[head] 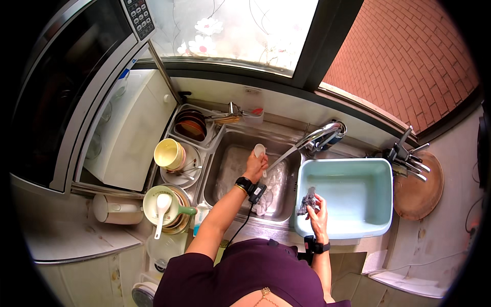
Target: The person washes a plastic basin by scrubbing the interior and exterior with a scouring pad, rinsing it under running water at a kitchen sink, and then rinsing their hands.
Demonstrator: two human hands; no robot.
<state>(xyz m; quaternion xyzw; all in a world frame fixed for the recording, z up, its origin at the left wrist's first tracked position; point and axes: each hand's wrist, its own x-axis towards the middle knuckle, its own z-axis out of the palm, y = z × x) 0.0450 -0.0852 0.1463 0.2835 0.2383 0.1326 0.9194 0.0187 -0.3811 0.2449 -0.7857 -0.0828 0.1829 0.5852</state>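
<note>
My left hand [256, 165] grips a small white soup spoon [259, 149] over the steel sink basin [236, 153], beside the water stream from the chrome faucet [320, 134]. A whitish crumpled thing [264, 203] lies on the basin floor below. My right hand [318, 215] pinches a dark mesh scrubbing cloth [307, 203] over the left rim of a pale blue plastic tub [345, 230]. Left of the sink, a white ladle spoon [163, 203] rests across a green-handled bowl [151, 207] on stacked dishes, and yellow bowls [168, 153] sit on plates [193, 178].
A rack with brown bowls [190, 129] stands at the basin's back left. Knives in a block [406, 157] and a round wooden board [418, 192] are right of the tub. A beige kettle [117, 209] lies at the far left. A microwave oven [73, 96] stands upper left.
</note>
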